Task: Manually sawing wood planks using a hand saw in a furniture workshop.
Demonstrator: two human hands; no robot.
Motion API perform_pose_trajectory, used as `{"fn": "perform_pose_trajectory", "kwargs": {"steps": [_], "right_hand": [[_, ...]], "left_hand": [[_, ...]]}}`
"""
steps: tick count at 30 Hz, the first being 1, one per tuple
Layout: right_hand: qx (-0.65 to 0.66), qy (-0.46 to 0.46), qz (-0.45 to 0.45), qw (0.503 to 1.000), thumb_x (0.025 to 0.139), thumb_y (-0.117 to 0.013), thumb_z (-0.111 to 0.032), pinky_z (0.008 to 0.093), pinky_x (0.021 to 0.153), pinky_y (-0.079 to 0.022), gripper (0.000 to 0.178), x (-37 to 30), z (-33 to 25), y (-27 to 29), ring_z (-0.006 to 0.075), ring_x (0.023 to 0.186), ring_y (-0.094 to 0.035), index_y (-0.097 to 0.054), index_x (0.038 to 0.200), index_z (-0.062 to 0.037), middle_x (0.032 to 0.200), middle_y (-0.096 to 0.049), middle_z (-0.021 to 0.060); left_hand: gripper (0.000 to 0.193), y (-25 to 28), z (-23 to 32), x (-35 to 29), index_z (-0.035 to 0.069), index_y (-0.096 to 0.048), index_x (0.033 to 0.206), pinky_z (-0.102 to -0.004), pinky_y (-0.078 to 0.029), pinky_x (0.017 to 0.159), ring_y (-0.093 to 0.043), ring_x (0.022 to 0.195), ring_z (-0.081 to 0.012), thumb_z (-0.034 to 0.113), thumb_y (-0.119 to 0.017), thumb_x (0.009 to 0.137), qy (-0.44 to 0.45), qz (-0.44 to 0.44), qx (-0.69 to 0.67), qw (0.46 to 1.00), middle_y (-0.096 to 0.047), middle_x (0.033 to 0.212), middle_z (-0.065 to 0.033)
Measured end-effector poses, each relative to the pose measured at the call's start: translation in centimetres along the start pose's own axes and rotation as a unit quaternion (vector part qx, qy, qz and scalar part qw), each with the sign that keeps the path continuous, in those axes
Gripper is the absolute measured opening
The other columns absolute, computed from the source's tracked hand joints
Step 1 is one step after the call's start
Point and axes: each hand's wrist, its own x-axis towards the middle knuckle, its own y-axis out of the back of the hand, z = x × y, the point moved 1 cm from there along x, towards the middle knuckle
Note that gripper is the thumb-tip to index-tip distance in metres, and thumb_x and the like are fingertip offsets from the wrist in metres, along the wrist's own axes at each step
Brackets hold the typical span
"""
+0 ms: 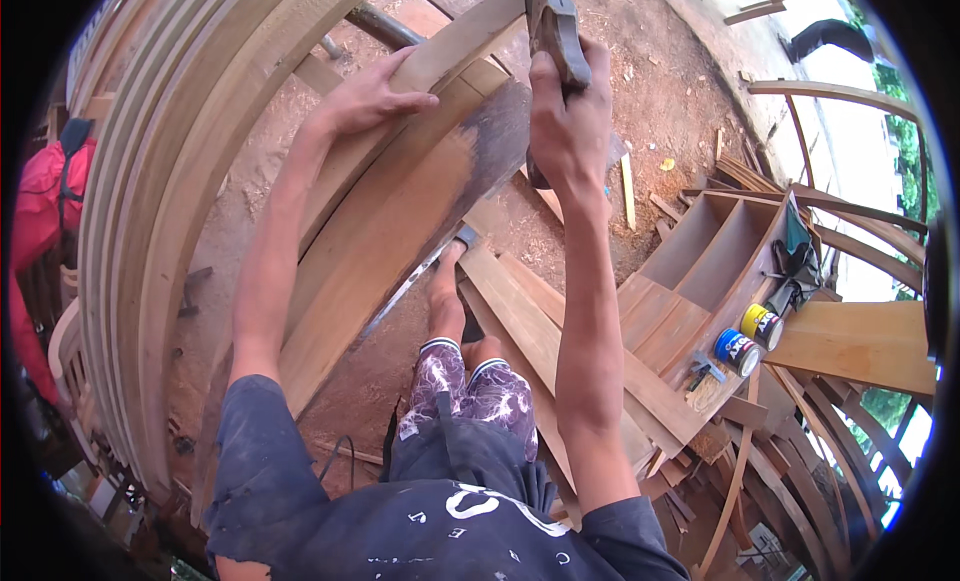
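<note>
My left hand (375,99) grips a light wooden plank (455,46) that slopes up toward the far middle, the thumb on its near face and the fingers over the far edge. My right hand (572,121) is closed around a worn, grey-brown tool (556,31) at the plank's far end. The tool looks wooden; my fist hides its middle, so its kind is unclear. Below the plank lies a wide board (400,211), brown with a darkened far end. My bare foot (445,271) is beside the board's near edge.
Long curved wooden strips (190,131) stand close on my left. At right is an open wooden shelf unit (715,246), with a blue tin (737,351) and a yellow tin (762,326) near it. Loose planks (540,321) and offcuts lie on the shaving-strewn earth.
</note>
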Motion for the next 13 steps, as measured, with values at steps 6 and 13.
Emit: {"fn": "perform_pose_trajectory", "kwargs": {"steps": [6,13], "right_hand": [[0.005,-0.045,-0.037,0.998,0.093,-0.055,-0.008,0.0297,0.083,-0.047,0.05,-21.2,0.6,6.0,0.0134,0.093,-0.054,-0.04,0.14,-0.0003,0.116,-0.055,0.0125],[-0.014,-0.135,-0.076,0.988,0.096,-0.059,-0.022,0.0363,0.105,-0.042,0.064,-24.7,0.0,10.4,0.025,0.122,-0.054,-0.028,0.149,-0.0026,0.139,-0.049,0.022]], "left_hand": [[0.09,2.1,1.1,-2.5,0.003,-0.043,0.15,-0.0378,-0.044,0.106,-0.06,0.12,-0.0281,0.048,-0.078,0.081,-0.017,0.032,0.024,0.999,-0.063,0.134,-0.0177],[0.091,0.6,3.5,0.0,0.001,-0.042,0.152,-0.0396,-0.023,0.123,-0.037,0.147,-0.0333,0.042,-0.079,0.079,-0.033,0.03,0.083,0.996,-0.048,0.152,-0.0179]]}}
